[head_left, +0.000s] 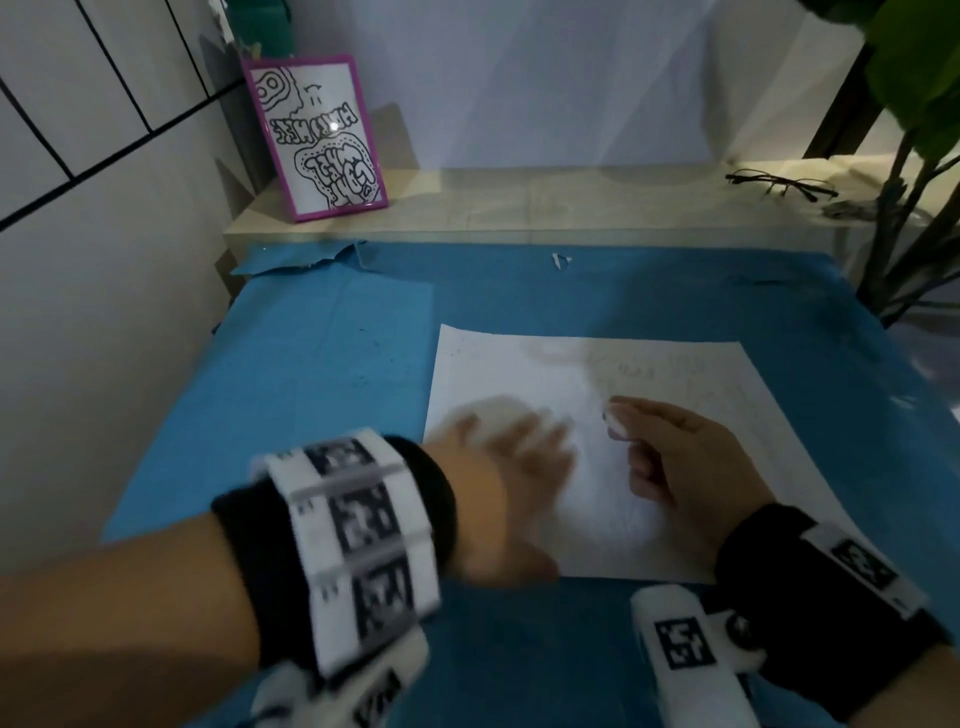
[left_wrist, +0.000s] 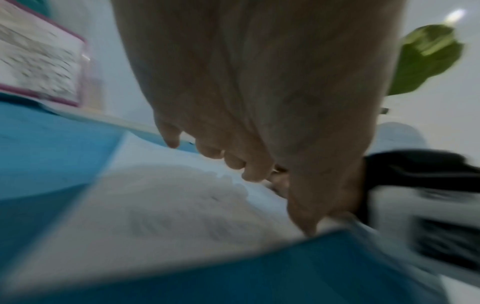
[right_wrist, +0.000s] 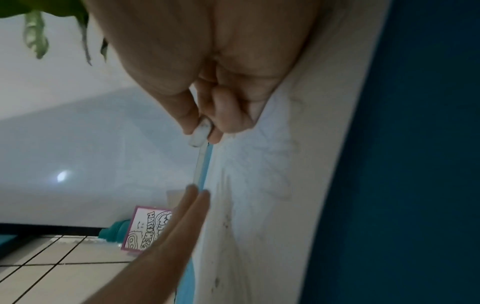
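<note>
A white sheet of paper (head_left: 519, 364) with faint pencil marks lies on the blue table cover (head_left: 322, 374). My left hand (head_left: 519, 447) is over the sheet's left part, blurred, fingers straight and spread; in the left wrist view my left hand (left_wrist: 233, 162) hovers just above the paper (left_wrist: 168, 205). My right hand (head_left: 670, 447) rests on the sheet's middle and pinches a small white eraser (head_left: 617, 423) between thumb and fingers. In the right wrist view the eraser (right_wrist: 200, 132) sticks out past the fingertips, with grey smudges on it, and the paper (right_wrist: 259, 205) shows faint lines.
A pink-framed black-and-white drawing (head_left: 317, 140) leans on the wall at the back left, on a pale wooden ledge (head_left: 519, 208). Black-rimmed glasses (head_left: 779, 184) lie on the ledge at right. A green-leaved plant (head_left: 914, 104) stands at the far right. The blue cover is torn near its back edge.
</note>
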